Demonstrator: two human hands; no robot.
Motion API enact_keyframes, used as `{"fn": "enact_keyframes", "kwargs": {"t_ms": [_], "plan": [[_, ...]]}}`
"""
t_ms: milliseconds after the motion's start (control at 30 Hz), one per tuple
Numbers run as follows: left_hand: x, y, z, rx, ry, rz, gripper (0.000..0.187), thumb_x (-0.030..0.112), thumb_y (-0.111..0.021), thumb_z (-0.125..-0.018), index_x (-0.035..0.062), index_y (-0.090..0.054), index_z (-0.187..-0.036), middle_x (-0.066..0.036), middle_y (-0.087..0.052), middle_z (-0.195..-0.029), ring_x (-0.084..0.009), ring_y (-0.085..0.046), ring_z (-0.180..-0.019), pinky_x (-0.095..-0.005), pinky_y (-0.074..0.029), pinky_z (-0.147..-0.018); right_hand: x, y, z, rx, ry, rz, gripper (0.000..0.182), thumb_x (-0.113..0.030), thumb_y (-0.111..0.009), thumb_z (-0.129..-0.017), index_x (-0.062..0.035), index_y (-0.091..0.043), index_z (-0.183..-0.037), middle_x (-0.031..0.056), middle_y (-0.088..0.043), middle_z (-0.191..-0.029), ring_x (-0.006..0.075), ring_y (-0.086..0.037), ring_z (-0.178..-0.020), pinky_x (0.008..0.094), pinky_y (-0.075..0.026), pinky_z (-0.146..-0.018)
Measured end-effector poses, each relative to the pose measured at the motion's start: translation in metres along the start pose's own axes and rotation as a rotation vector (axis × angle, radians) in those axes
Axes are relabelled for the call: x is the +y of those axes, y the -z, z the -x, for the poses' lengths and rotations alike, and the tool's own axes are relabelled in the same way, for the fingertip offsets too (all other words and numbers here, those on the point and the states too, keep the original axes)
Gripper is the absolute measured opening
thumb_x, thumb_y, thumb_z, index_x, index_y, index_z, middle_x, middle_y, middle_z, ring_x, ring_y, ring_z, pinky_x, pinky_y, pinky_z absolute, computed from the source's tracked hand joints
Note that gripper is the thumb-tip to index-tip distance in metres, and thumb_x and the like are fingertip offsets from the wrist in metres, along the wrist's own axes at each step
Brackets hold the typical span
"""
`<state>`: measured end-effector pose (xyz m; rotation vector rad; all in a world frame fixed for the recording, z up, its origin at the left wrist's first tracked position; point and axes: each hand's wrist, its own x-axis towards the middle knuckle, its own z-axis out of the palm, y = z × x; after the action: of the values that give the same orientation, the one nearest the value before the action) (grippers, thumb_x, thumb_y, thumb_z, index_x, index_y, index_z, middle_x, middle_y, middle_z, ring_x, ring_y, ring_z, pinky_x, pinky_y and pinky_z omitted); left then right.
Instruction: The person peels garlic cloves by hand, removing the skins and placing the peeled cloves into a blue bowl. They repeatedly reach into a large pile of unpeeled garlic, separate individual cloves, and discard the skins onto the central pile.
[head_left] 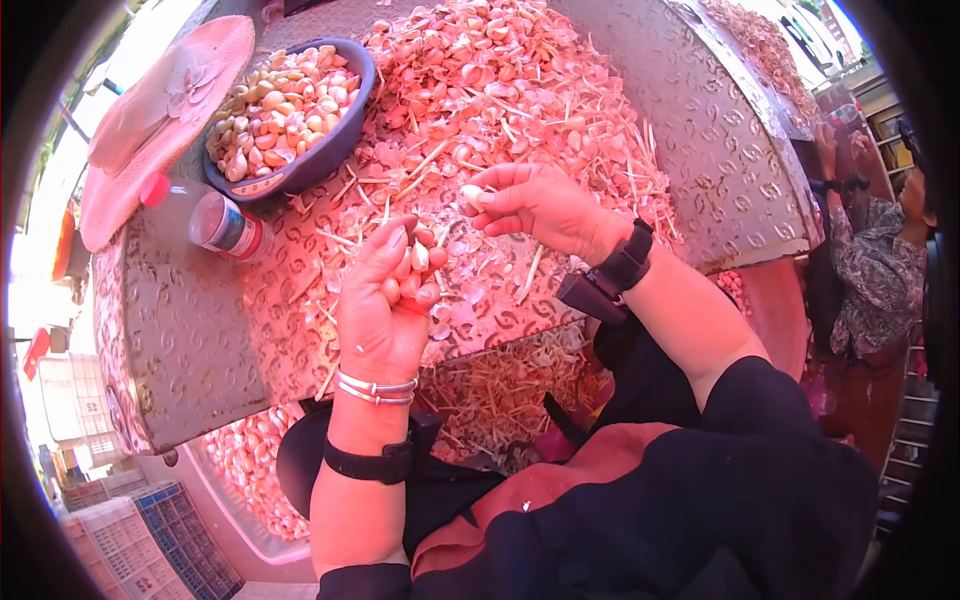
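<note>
Several garlic cloves (408, 272) rest in the curled fingers of my left hand (380, 300), held palm up over the near part of the metal table. My right hand (545, 210) is a little to the right and farther off, pinching a single pale garlic clove (472, 194) between thumb and fingertips. The two hands are apart. Behind them spreads a large heap of garlic cloves, skins and stalks (500, 90). At the far left of the heap stands a dark blue basin (365, 80) full of garlic cloves (285, 110).
A straw hat (165, 120) lies at the table's left edge, near a clear plastic jar (228, 228). Below the table are a tub (215, 490) of garlic and a pile of stalks (510, 390). Plastic crates (150, 540) stand lower left. Another person (875, 260) is at the right.
</note>
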<state>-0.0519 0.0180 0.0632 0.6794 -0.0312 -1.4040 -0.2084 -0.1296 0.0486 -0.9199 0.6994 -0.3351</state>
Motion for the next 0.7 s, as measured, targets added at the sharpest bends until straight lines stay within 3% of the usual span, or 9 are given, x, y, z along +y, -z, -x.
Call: {"fn": "enact_keyframes", "kwargs": {"t_ms": [100,200,300,533,600,700], "plan": [[-0.007,-0.009,-0.004,0.116,-0.002,-0.276,0.029,0.009,-0.054,-0.087,0.0008,-0.052,-0.115,-0.007,-0.059,-0.088,-0.0125,-0.06,-0.067,-0.0178,-0.041,-0.044,-0.006,0.001,0.005,-0.114,-0.063,-0.065,0.018,-0.007,-0.056,-0.085,-0.0031,-0.057,-0.102,0.008,-0.064,-0.095,0.0131,-0.063,-0.079,0.0243,-0.052,-0.07],[-0.018,-0.005,-0.012,0.046,0.025,-0.376,0.031,0.007,-0.058,-0.085,0.002,-0.053,-0.115,-0.005,-0.06,-0.084,-0.0114,-0.06,-0.067,-0.0178,-0.04,-0.043,-0.003,0.0,0.009,-0.194,-0.107,-0.064,0.017,-0.012,-0.059,-0.084,-0.0013,-0.06,-0.098,0.0085,-0.065,-0.085,0.0138,-0.064,-0.075,0.0241,-0.052,-0.066],[-0.023,-0.005,-0.013,0.045,0.025,-0.441,0.026,0.007,-0.06,-0.084,0.0022,-0.055,-0.108,-0.003,-0.059,-0.079,-0.0101,-0.058,-0.063,-0.0175,-0.038,-0.042,-0.007,-0.008,0.018,-0.193,-0.186,0.053,0.016,-0.013,-0.059,-0.083,-0.0019,-0.058,-0.095,0.0061,-0.064,-0.078,0.012,-0.062,-0.061,0.0207,-0.051,-0.054],[-0.022,-0.008,-0.005,-0.052,-0.099,-0.62,0.02,0.009,-0.059,-0.085,0.002,-0.056,-0.103,-0.002,-0.057,-0.075,-0.0075,-0.056,-0.061,-0.016,-0.035,-0.04,-0.004,-0.006,0.02,-0.224,-0.231,-0.023,0.016,-0.015,-0.057,-0.084,-0.0015,-0.059,-0.093,0.0066,-0.063,-0.074,0.0103,-0.061,-0.059,0.0194,-0.048,-0.048],[-0.021,-0.01,-0.004,-0.09,-0.096,-0.65,0.017,0.009,-0.058,-0.085,0.0021,-0.056,-0.101,-0.002,-0.057,-0.074,-0.007,-0.056,-0.061,-0.0157,-0.034,-0.039,-0.002,-0.001,0.018,-0.38,-0.277,-0.061,0.019,-0.018,-0.058,-0.085,-0.001,-0.061,-0.091,0.0061,-0.064,-0.077,0.0107,-0.061,-0.062,0.0205,-0.048,-0.051],[-0.02,-0.008,-0.005,-0.021,-0.012,-0.581,0.011,0.01,-0.058,-0.086,0.0033,-0.056,-0.094,-0.002,-0.056,-0.072,-0.0065,-0.054,-0.059,-0.0156,-0.033,-0.039,0.006,-0.009,0.019,-0.268,-0.284,-0.087,0.019,-0.019,-0.055,-0.087,-0.0013,-0.061,-0.089,0.0065,-0.062,-0.072,0.0091,-0.058,-0.055,0.0193,-0.046,-0.044]]}}
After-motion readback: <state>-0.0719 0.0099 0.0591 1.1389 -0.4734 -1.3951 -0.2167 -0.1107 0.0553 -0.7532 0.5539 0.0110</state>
